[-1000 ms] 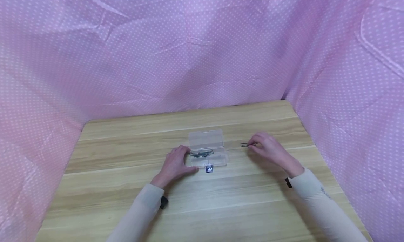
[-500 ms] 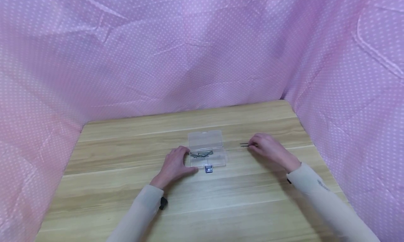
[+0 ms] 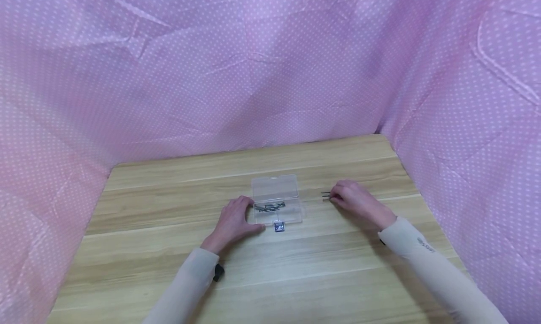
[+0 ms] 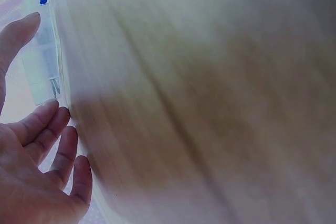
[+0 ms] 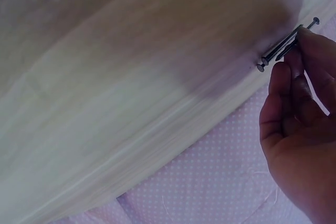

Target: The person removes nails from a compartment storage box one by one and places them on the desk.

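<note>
Two hands are on the wooden table (image 3: 169,249) here, so going left to right. Pink dotted cloth (image 3: 63,103) hangs behind and to both sides like a little booth.

Left hand (image 3: 234,220) sits against the left end of the clear plastic box (image 3: 276,199). Fingers are relaxed and fairly straight, resting on the box wall rather than wrapped round it; the left wrist view shows the fingertips (image 4: 50,111) right at the plastic edge. My guess is it's there to brace the box so it doesn't skate around on the smooth wood.

That box sits mid-table with its lid flipped open to the far side, and a bunch of dark nails (image 3: 269,205) lies inside the tray. A small blue-and-white tag (image 3: 279,226) lies on the table just in front of it.

Further right, a few loose nails (image 3: 326,195) lie on the table, near the box but apart from it. Right hand (image 3: 355,199) has its fingertips (image 5: 310,40) pinched down on them, and the heads (image 5: 261,65) stick out past the fingers. They look bunched side by side, probably so they come up together.
</note>
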`<move>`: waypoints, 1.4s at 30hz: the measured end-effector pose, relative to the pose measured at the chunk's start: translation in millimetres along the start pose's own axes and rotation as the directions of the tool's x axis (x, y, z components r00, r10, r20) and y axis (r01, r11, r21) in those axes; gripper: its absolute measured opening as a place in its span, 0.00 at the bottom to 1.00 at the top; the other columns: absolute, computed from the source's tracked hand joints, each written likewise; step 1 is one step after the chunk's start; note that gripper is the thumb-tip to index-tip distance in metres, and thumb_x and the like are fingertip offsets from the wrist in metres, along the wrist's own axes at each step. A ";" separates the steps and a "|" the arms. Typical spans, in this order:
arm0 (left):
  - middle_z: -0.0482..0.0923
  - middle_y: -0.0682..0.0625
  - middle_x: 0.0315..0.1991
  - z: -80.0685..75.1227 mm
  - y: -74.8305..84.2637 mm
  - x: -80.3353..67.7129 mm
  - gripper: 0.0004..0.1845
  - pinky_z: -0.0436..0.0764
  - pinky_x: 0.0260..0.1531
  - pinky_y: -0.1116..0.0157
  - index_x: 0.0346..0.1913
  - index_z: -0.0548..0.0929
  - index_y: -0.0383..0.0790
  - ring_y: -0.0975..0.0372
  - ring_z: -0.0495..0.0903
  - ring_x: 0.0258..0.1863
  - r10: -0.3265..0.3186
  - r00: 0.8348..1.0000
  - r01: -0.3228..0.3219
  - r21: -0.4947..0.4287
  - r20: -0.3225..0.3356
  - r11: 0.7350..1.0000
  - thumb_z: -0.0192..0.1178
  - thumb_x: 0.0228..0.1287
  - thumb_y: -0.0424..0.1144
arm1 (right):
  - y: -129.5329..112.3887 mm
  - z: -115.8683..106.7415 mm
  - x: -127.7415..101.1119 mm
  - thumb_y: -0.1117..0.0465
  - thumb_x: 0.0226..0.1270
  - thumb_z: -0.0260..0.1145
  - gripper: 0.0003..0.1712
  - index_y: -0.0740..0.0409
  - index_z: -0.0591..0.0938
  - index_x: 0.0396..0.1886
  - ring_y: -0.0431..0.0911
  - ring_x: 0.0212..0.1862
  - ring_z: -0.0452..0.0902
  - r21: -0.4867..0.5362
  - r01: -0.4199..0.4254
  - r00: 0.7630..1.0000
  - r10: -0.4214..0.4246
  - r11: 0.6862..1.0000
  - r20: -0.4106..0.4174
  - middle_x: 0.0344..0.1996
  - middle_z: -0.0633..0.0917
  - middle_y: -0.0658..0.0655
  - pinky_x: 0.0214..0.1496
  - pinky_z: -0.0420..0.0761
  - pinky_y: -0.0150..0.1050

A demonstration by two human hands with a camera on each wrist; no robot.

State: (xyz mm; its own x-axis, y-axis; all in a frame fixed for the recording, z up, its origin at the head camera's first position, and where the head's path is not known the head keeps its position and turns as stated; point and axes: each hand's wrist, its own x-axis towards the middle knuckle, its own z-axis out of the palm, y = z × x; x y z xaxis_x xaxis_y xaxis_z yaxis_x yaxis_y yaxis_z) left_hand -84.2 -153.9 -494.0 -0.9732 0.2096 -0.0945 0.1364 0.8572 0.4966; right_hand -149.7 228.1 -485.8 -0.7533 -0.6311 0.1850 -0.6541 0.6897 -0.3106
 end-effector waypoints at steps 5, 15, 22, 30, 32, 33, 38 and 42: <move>0.78 0.45 0.61 0.6 -0.7 -1.8 0.43 0.69 0.67 0.45 0.61 0.78 0.40 0.48 0.73 0.61 -0.002 1.000 0.002 -0.002 0.000 1.000 0.79 0.47 0.61 | 1.5 4.7 0.6 0.69 0.61 0.75 0.04 0.58 0.88 0.32 0.52 0.38 0.82 0.006 -0.001 1.000 0.001 1.000 0.003 0.32 0.86 0.53 0.46 0.84 0.51; 0.76 0.45 0.65 -0.2 -2.5 -8.4 0.45 0.67 0.69 0.43 0.64 0.79 0.40 0.47 0.70 0.66 -0.009 1.000 0.010 -0.026 0.019 1.000 0.78 0.48 0.65 | -4.5 -0.9 -3.7 0.67 0.63 0.75 0.03 0.58 0.88 0.35 0.53 0.40 0.82 0.040 -0.038 0.999 0.038 0.998 0.014 0.33 0.86 0.53 0.50 0.83 0.53; 0.73 0.43 0.70 -2.7 -4.3 -11.7 0.44 0.62 0.72 0.42 0.69 0.77 0.41 0.46 0.66 0.72 -0.002 0.999 0.005 -0.072 0.046 0.997 0.75 0.54 0.62 | -10.4 -6.7 -10.0 0.70 0.65 0.73 0.04 0.61 0.89 0.39 0.53 0.41 0.85 0.103 -0.040 0.993 0.051 0.994 -0.106 0.36 0.89 0.57 0.49 0.85 0.53; 0.71 0.44 0.72 -6.7 -2.4 -12.7 0.44 0.61 0.74 0.43 0.71 0.76 0.41 0.47 0.65 0.73 -0.012 0.998 0.017 -0.077 0.066 0.997 0.76 0.55 0.61 | -22.3 -6.4 -9.0 0.74 0.63 0.72 0.10 0.62 0.89 0.43 0.56 0.42 0.88 0.173 0.002 0.969 0.041 0.985 -0.244 0.39 0.91 0.59 0.47 0.86 0.54; 0.71 0.44 0.72 -7.7 -0.9 -12.9 0.44 0.61 0.74 0.43 0.70 0.76 0.41 0.47 0.65 0.73 -0.013 0.998 0.018 -0.075 0.065 0.997 0.77 0.54 0.60 | -26.8 -5.6 -6.9 0.75 0.63 0.72 0.11 0.62 0.89 0.44 0.55 0.43 0.88 0.187 0.016 0.965 0.034 0.982 -0.259 0.40 0.91 0.59 0.47 0.86 0.54; 0.72 0.44 0.71 -7.9 -0.1 -12.9 0.44 0.62 0.74 0.43 0.70 0.77 0.41 0.47 0.66 0.72 -0.012 0.998 0.017 -0.073 0.063 0.997 0.77 0.54 0.60 | -29.6 -5.6 -5.7 0.75 0.63 0.72 0.11 0.62 0.89 0.44 0.55 0.43 0.88 0.195 0.023 0.964 0.030 0.980 -0.265 0.40 0.91 0.59 0.47 0.86 0.54; 0.73 0.45 0.70 -7.2 2.3 -13.1 0.44 0.63 0.72 0.44 0.69 0.77 0.41 0.47 0.68 0.70 -0.006 0.999 0.008 -0.057 0.052 0.998 0.77 0.53 0.59 | -43.0 -3.7 1.4 0.72 0.64 0.73 0.10 0.61 0.89 0.44 0.52 0.43 0.87 0.242 0.046 0.962 0.022 0.969 -0.271 0.40 0.91 0.56 0.47 0.87 0.51; 0.74 0.44 0.69 -6.2 4.2 -13.0 0.43 0.63 0.72 0.44 0.68 0.78 0.40 0.46 0.68 0.70 -0.001 0.999 0.002 -0.051 0.037 0.999 0.78 0.52 0.59 | -54.7 -0.9 8.6 0.71 0.64 0.73 0.09 0.60 0.89 0.43 0.50 0.42 0.87 0.266 0.065 0.966 0.006 0.962 -0.260 0.39 0.91 0.55 0.47 0.87 0.49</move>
State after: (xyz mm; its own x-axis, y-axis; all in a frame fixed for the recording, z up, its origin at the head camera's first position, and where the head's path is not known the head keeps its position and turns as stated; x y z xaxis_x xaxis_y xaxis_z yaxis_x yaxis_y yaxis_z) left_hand -72.1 -155.9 -485.3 -0.9658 0.2263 -0.1265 0.1244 0.8327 0.5396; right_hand -120.4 185.2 -466.4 -0.7494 -0.5128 0.4188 -0.6599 0.5276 -0.5349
